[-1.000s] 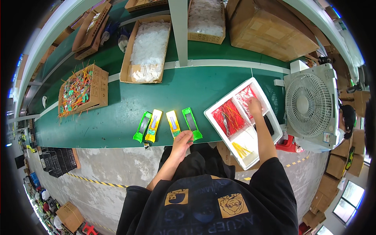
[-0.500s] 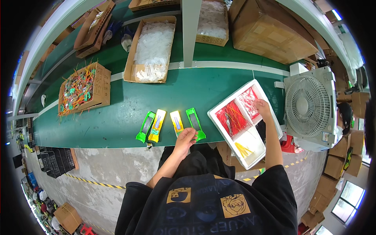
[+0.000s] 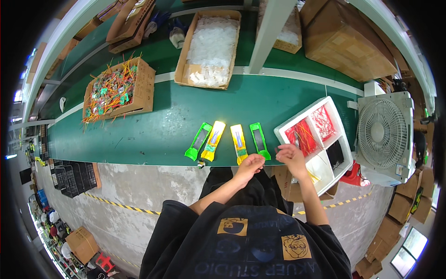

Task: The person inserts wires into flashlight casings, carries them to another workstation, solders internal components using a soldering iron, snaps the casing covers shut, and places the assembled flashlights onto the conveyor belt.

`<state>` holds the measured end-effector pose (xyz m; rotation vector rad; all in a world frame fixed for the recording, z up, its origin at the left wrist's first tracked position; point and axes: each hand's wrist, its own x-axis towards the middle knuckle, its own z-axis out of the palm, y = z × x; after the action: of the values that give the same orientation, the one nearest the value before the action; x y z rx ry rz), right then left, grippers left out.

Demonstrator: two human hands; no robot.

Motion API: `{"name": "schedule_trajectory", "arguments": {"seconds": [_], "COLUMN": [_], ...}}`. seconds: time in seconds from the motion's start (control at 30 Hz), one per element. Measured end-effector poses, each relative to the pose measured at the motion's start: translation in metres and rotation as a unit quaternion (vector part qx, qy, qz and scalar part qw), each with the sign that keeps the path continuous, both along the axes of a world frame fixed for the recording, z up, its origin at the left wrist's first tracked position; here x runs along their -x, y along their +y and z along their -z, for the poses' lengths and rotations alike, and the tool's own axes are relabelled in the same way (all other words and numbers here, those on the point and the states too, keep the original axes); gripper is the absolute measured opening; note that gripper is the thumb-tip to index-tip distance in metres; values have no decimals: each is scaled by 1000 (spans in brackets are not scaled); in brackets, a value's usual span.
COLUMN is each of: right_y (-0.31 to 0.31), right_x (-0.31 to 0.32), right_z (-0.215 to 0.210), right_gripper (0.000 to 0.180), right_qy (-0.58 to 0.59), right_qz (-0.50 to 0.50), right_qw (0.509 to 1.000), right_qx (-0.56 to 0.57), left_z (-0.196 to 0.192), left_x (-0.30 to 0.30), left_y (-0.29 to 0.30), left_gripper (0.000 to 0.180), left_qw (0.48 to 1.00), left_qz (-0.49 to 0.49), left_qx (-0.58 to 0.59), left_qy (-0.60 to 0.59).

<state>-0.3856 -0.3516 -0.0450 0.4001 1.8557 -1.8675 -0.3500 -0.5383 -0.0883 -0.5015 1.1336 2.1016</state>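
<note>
A loose black top (image 3: 260, 232) has wide sleeves (image 3: 165, 228) reaching about the elbows, leaving the forearms (image 3: 219, 193), left hand (image 3: 251, 166) and right hand (image 3: 291, 159) bare. Two tan squares (image 3: 296, 247) carry dark cartoon line drawings, near faded blue-grey lettering (image 3: 255, 268); the lower garment (image 3: 260, 195) is black too

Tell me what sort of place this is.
Probably an assembly workshop: a long green workbench bears a carton of wired parts and a white divided tray, with striped tape on the floor.
</note>
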Motion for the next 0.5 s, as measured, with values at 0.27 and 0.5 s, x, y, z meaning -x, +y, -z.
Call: {"name": "schedule_trajectory", "arguments": {"seconds": [0.27,0.5], "right_y": [-58,-90], "right_x": [-35,-50], "right_z": [16,13], "right_gripper": [29,23], "right_qy": [5,47], "right_qz": [47,90], "right_qw": [999,990], "right_qx": [-17,-100], "left_z": [3,5], "left_x": [-15,-18], "left_y": [-11,-30], "left_gripper": [25,23], "left_qw": [998,999], "left_qz": [-8,-39], "left_qx": [30,-12], "left_qy": [51,-5]}}
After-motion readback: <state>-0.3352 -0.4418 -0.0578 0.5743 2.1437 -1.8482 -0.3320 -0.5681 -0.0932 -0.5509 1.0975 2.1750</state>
